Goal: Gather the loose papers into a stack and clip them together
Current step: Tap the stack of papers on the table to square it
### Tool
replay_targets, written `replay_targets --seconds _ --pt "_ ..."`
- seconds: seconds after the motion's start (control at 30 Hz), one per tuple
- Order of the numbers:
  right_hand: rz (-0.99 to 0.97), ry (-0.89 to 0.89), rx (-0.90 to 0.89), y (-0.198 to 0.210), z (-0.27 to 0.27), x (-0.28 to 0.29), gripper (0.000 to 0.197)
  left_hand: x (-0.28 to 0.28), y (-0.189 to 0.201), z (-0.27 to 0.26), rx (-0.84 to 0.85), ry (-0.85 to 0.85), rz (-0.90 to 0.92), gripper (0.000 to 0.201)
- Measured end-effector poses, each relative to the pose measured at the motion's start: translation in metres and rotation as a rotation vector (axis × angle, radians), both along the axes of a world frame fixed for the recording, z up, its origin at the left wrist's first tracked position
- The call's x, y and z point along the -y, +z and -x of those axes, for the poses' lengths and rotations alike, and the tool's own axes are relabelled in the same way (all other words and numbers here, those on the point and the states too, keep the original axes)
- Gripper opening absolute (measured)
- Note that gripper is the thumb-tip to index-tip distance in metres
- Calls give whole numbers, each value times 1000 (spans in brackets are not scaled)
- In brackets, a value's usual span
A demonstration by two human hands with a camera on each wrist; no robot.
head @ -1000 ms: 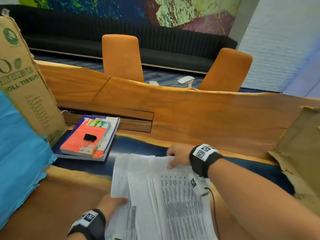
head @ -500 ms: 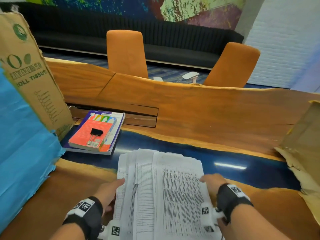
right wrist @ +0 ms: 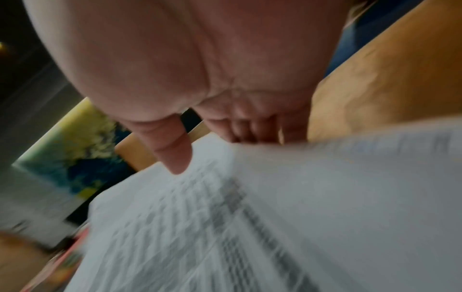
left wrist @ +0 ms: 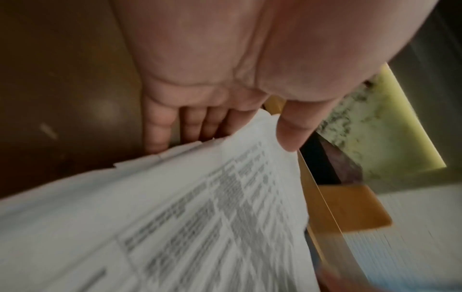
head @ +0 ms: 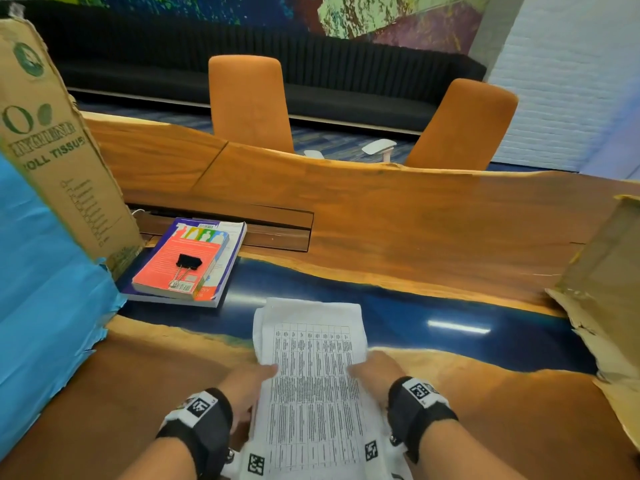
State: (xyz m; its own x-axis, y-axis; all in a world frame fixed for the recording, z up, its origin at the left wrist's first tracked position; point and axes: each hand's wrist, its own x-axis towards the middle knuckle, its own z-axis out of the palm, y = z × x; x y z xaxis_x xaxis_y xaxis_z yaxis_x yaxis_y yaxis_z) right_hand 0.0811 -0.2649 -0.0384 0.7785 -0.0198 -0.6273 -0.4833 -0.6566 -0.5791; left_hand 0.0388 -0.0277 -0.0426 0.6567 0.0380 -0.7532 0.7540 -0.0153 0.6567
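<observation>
Both wrist views are smeared with blur, so the print on the papers (left wrist: 200, 227) cannot be read there. In the head view, the papers' near end runs off the bottom edge, and they hide the fingers of both hands.

The papers (head: 311, 368) are white, printed with a black grid of small text. The binder clip (head: 188, 262) is black with silver wire arms, on a red book (head: 173, 268) lying on a purple-edged book (head: 227, 258) with a row of coloured figures. The bench (head: 415, 223) is orange-brown wood with a glossy dark blue band. Two chairs (head: 249, 102) are orange — the sofa (head: 346, 81) black, the mural (head: 381, 15) green, blue and purple. A cardboard box (head: 52, 150) is tan with green print; the sheet (head: 45, 289) beside it is bright blue.
</observation>
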Motion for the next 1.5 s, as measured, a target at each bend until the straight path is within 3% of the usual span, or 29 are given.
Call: replay_targets --seconds 0.1,0.23,0.33,0.47,0.63,0.7,0.8,0.87,0.97,1.03,1.07,1.13,1.2,1.33,1.4,1.5 --pt "-24 93 -16 -3 5 -11 21 10 1 4 16 -50 -2 29" --pt "-10 -84 -21 -9 2 6 14 0 0 8 32 141 -61 21" --pt "-43 -70 -55 -20 2 0 21 15 -4 11 7 58 -55 19" --pt "5 -205 -71 -28 2 7 34 19 4 4 23 53 -51 16" --pt "-469 -667 -74 -48 33 21 20 -3 2 3 84 137 -205 21" --pt "-482 -544 -124 -42 58 21 14 -16 -5 12 81 234 -200 48" --pt "-161 43 -312 -13 82 41 30 -36 -12 32 69 386 -343 80" --pt "30 298 -293 8 71 60 33 -47 -9 43 92 455 -467 82" --pt "160 191 4 29 29 72 31 -53 -10 58 42 454 -491 80" --pt "191 100 219 26 -6 70 27 -50 -18 70 -18 442 -400 70" --pt "178 106 239 19 -19 64 44 -44 -18 76 -60 430 -322 60" --pt "127 126 133 3 -37 48 67 -33 -25 82 -107 405 -196 40" --pt "106 154 7 -13 -39 33 57 -23 -29 78 -70 386 -147 20" --pt "21 56 -107 -22 -23 39 37 -18 -42 55 -34 409 -95 14" --pt "-33 -10 -106 -20 -18 50 30 -15 -33 44 2 364 -57 14" --pt "-212 -141 93 -5 -13 60 25 -12 2 26 265 288 -40 17"
